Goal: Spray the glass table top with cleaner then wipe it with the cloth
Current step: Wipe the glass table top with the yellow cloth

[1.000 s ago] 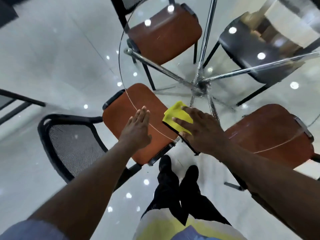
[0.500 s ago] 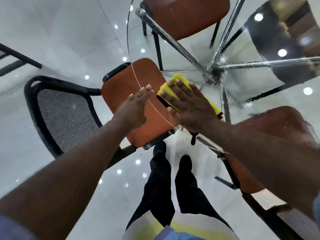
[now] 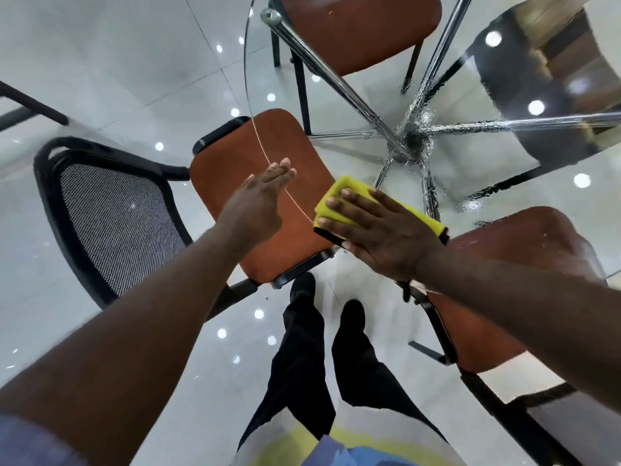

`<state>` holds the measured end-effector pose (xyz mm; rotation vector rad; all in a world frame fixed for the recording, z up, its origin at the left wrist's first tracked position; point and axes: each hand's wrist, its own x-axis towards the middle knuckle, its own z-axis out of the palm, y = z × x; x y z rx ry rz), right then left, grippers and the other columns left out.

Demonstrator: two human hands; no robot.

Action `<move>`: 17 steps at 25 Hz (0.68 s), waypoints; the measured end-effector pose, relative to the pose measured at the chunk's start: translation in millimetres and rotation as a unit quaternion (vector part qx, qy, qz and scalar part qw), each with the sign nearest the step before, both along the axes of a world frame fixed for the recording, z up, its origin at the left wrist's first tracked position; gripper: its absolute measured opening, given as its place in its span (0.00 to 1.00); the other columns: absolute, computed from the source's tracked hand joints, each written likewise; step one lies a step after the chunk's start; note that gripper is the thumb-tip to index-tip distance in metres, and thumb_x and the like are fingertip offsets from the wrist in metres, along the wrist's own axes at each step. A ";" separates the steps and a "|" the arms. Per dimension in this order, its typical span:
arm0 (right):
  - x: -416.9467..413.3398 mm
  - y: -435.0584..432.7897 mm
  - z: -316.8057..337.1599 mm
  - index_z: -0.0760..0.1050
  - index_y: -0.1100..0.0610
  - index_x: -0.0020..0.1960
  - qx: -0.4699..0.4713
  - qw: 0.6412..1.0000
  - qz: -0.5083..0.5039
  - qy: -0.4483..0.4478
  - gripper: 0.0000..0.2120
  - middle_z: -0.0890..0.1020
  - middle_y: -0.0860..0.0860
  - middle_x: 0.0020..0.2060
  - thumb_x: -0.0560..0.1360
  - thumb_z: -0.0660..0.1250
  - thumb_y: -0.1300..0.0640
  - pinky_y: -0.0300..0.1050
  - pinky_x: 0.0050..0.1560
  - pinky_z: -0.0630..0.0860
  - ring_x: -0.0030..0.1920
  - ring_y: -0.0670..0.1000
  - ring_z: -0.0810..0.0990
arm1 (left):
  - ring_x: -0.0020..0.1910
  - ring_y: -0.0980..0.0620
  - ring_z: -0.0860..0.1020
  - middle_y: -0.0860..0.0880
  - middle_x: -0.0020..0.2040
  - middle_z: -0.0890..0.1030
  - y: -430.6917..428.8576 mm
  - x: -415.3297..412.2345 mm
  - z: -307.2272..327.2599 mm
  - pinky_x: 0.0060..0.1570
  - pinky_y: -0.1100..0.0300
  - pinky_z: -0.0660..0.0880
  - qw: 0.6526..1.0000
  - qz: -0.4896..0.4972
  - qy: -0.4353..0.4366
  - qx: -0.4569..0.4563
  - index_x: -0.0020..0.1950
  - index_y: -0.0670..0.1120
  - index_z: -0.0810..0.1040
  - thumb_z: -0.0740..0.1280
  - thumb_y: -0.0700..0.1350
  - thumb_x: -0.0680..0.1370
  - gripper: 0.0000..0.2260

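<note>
Glass table top (image 3: 470,183), round and clear, lies over orange chairs (image 3: 235,183) and chrome legs (image 3: 413,142). In the last half second the right hand (image 3: 379,237), flat with straight fingers, has slid the yellow cloth (image 3: 339,196) away from the left hand (image 3: 255,203), which stays open at the curved rim; the hands are now apart. Wiping seems well in progress. Beyond the right hand there is wide wet glass; toward the left hand the edge is near.

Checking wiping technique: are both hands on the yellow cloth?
No, only the right hand presses the yellow cloth; the left hand is apart from it, fingers straight.
</note>
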<state>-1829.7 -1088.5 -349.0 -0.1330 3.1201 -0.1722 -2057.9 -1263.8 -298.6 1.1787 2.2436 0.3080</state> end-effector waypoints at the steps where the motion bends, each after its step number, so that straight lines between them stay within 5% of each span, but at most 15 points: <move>1: -16.4 -3.1 -3.2 0.59 0.41 0.86 -0.005 1.000 0.000 0.009 0.25 0.59 0.47 0.86 0.89 0.54 0.45 0.60 0.84 0.57 0.87 0.53 0.56 | 0.83 0.56 0.54 0.53 0.84 0.56 -3.0 -2.0 -4.2 0.81 0.48 0.55 1.000 0.000 0.002 0.002 0.84 0.49 0.60 0.62 0.26 0.69 0.44; 10: 67.5 -2.2 6.5 0.59 0.42 0.86 0.001 0.993 -0.121 -0.002 0.27 0.59 0.48 0.86 0.88 0.59 0.45 0.62 0.84 0.58 0.86 0.55 0.57 | 0.80 0.46 0.63 0.45 0.80 0.66 16.9 19.0 -16.0 0.82 0.46 0.54 0.992 0.036 0.095 0.071 0.79 0.44 0.67 0.59 0.44 0.84 0.22; 17: -62.4 40.5 -19.3 0.54 0.45 0.88 0.023 0.949 -0.314 0.033 0.27 0.55 0.52 0.87 0.89 0.51 0.45 0.62 0.85 0.50 0.87 0.57 0.53 | 0.85 0.46 0.46 0.44 0.85 0.51 95.2 -4.3 -50.8 0.83 0.45 0.44 0.972 0.068 0.179 0.138 0.85 0.44 0.55 0.55 0.43 0.85 0.27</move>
